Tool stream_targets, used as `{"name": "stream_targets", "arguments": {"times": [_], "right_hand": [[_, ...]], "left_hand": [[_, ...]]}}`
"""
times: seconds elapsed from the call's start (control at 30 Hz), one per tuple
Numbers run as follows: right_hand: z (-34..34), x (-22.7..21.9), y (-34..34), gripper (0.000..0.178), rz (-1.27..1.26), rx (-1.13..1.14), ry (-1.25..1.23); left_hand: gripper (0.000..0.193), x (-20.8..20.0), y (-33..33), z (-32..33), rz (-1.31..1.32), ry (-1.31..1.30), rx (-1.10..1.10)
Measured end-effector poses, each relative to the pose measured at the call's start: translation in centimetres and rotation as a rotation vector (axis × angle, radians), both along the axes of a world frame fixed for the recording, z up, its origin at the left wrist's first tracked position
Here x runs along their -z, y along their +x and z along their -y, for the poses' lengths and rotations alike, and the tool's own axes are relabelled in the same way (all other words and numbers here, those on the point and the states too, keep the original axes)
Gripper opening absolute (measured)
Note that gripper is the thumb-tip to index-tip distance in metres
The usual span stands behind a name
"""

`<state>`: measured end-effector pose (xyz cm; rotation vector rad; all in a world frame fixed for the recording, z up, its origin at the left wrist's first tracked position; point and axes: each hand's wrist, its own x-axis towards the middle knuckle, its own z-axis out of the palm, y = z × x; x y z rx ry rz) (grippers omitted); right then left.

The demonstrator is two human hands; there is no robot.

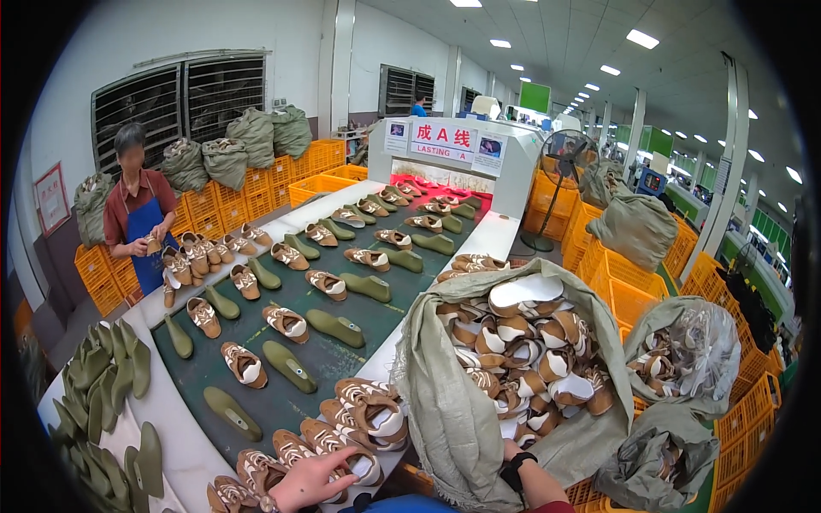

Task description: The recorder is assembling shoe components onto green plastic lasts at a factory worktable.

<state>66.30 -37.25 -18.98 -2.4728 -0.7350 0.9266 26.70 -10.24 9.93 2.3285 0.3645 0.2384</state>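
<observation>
My left hand (312, 481), thumb and fingers parted, is at a brown-and-white shoe (325, 435) on the tabletop (184, 436), its length slanting far-left to near-right. My right hand (511, 451), nearer the shoe-filled sack (453, 410), has hidden fingers; I cannot tell its grip.

So the brown low-top shoes (376, 415) by my left hand (312, 486) have white stripes and pale linings, and they're sitting side by side in a tight row, openings up. Just right of those is the grey-green woven sack (453, 436) my right hand (510, 451) is at: mouth gaping wide, rim crumpled, packed with matching shoes (505, 338) all jumbled, some on their sides, one near the top showing its white sole (524, 293).
</observation>
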Motion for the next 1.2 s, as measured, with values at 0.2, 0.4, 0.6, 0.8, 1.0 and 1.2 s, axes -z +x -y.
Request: {"name": "stream_targets", "arguments": {"times": [0.2, 0.4, 0.6, 0.8, 1.0, 1.2], "right_hand": [[0.1, -0.1, 1.9, 0.050, -0.211, 0.142, 0.018], [1.3, -4.4, 1.4, 0.050, -0.436, -0.038, 0.034], [1.7, -12.4, -0.2, 0.047, -0.166, -0.217, 0.159], [-0.1, -28.6, -1.4, 0.037, -0.073, 0.340, 1.340], [-8.5, -30.2, -8.1, 0.027, -0.758, 0.385, 1.596], [-15.4, -27.6, -19.1, 0.038, -1.122, 0.158, 1.307]], "left_hand": [[0.047, -1.1, -0.6, 0.8, -0.092, -0.010, -0.082], [0.048, 0.7, -1.8, 0.5, -0.124, 0.005, -0.042], [0.042, -0.2, -4.0, 1.6, -0.110, -0.061, -0.107], [0.047, 3.0, -3.7, 0.0, 0.033, 0.100, 0.006], [0.051, 0.9, -2.6, -0.2, 0.304, 0.061, -0.185], [0.052, -3.0, -2.7, -3.0, 0.562, 0.307, -0.519]]}}
